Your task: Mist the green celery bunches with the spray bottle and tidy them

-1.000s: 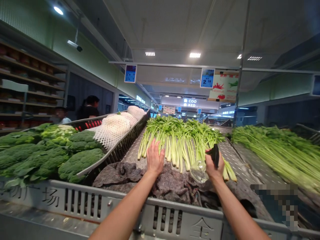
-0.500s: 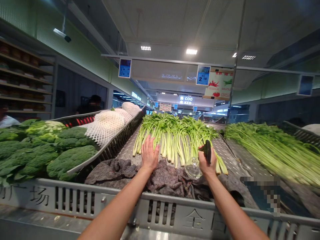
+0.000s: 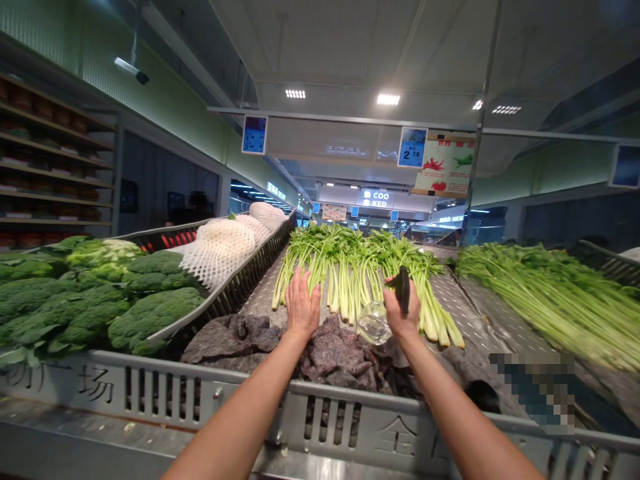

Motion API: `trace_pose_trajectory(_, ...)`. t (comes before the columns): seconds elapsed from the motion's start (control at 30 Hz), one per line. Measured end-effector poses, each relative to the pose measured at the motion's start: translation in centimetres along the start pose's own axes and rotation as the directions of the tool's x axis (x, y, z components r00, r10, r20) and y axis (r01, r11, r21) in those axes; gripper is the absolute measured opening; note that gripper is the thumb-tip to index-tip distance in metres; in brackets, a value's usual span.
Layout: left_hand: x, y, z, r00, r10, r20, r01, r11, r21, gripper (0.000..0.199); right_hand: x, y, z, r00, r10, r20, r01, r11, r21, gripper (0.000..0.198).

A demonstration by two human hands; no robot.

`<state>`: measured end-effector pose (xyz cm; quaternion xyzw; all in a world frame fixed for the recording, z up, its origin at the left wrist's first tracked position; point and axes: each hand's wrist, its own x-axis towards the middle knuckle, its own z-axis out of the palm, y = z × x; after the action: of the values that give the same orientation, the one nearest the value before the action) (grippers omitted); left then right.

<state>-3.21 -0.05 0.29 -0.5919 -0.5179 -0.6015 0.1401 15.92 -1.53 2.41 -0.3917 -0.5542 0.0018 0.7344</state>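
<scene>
Celery [image 3: 345, 273] lies in a row on a patterned grey shelf, leafy tops toward the back and pale stalk ends toward me. My left hand [image 3: 303, 303] is open, palm down, with fingers stretched forward over the stalks at the row's left part; whether it presses on them I cannot tell. My right hand [image 3: 406, 313] is closed round a spray bottle [image 3: 374, 323] with a black trigger head and a clear body tilted to the left. That bottle is over the stalk ends, right of the middle. A crumpled dark grey cloth [image 3: 335, 360] lies beneath my wrists.
Broccoli [image 3: 155, 313] is heaped at the left, beside a black crate [image 3: 250, 273] edge and white foam-net-wrapped produce [image 3: 220, 247]. A grey slatted rail [image 3: 240, 383] runs along the front. At the right, a mirror panel [image 3: 540, 220] reflects celery. Price signs [image 3: 413, 147] hang above.
My right hand has moved left with the spray bottle, closer to my left hand. The left hand stays over the same celery stalks. The whole view has shifted slightly.
</scene>
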Motion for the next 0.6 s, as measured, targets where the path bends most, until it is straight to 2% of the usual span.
trace_pose_trajectory(0.13, 0.1, -0.3, 0.2, 1.0, -0.011, 0.001, 0.011, 1.0, 0.01, 0.046, -0.8, -1.0, 2.1, 0.997, 0.05, 0.065, -0.052, 0.998, 0.029, 0.022)
trace_pose_trajectory(0.27, 0.2, -0.2, 0.1, 1.0, -0.01, -0.003, 0.01, 1.0, 0.0, 0.046, -1.8, -1.0, 2.3, 0.99, 0.008, 0.141, -0.009, 1.0, 0.0, 0.02)
trace_pose_trajectory(0.4, 0.1, 0.0, 0.0, 1.0, -0.015, 0.003, 0.015, 1.0, 0.009, 0.047, -2.1, -0.5, 1.7, 0.991, 0.019, 0.13, -0.019, 1.0, -0.002, 0.026)
trace_pose_trajectory(0.6, 0.1, -0.1, 0.0, 0.999, -0.031, -0.01, 0.031, 1.0, -0.004, 0.045, -1.9, -0.6, 2.7, 0.992, 0.032, 0.12, -0.049, 0.989, 0.14, 0.027)
